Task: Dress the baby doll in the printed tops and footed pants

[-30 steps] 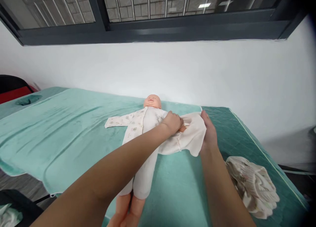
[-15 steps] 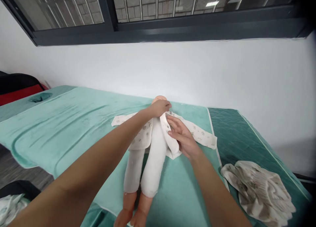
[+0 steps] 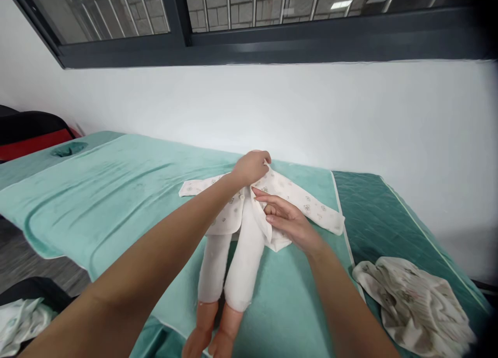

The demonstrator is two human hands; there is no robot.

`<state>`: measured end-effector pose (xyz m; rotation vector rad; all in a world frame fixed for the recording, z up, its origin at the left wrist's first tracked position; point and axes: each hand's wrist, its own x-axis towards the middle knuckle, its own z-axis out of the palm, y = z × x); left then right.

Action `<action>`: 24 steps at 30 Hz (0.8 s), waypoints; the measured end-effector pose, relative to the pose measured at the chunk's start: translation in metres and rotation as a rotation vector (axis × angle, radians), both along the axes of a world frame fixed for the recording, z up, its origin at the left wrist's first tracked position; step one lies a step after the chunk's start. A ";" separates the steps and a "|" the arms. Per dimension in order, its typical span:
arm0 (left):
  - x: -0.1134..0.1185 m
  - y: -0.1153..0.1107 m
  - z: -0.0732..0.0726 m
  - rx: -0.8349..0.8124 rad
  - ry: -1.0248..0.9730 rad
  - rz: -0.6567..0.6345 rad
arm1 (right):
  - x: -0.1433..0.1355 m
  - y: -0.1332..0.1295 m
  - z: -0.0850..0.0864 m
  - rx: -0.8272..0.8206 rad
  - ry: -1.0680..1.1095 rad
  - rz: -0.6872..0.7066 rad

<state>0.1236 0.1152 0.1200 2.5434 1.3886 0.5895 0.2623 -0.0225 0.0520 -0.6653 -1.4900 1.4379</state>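
Note:
A doll (image 3: 244,275) lies on its back with its feet toward me, white cloth on its legs and its head mostly hidden behind my left hand. Under and around its torso is a white printed baby shirt (image 3: 226,219), its front parted and both sleeves spread sideways. My left hand (image 3: 252,167) pinches the shirt near the neck on the right side, pulling that cloth up. Lower down, my right hand (image 3: 290,218) has its fingers at the edge of the right front panel, index finger stretched along it and the others curled.
A light green sheet (image 3: 116,192) covers the bed, with a darker green quilted cover (image 3: 360,207) at the right. Crumpled printed clothing (image 3: 416,301) lies at the lower right. A red and black bag (image 3: 35,135) stands far left. White wall and a barred window are behind.
My left hand has lifted the shirt's right shoulder part, and the right front panel now lies across the doll's chest. My right hand has shifted slightly along the panel's edge.

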 end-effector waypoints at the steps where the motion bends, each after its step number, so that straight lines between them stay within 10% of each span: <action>1: -0.002 0.002 -0.002 0.018 -0.009 0.069 | 0.000 0.000 0.001 0.000 0.003 0.008; 9: -0.040 -0.032 -0.024 0.240 -0.294 0.206 | 0.009 0.000 0.000 0.022 0.159 -0.059; 16: -0.149 -0.129 -0.105 0.015 -0.530 0.380 | 0.023 0.010 -0.010 -0.006 0.270 -0.329; 24: -0.167 -0.168 -0.128 0.019 -0.202 0.240 | 0.013 -0.023 -0.048 0.032 0.013 -0.800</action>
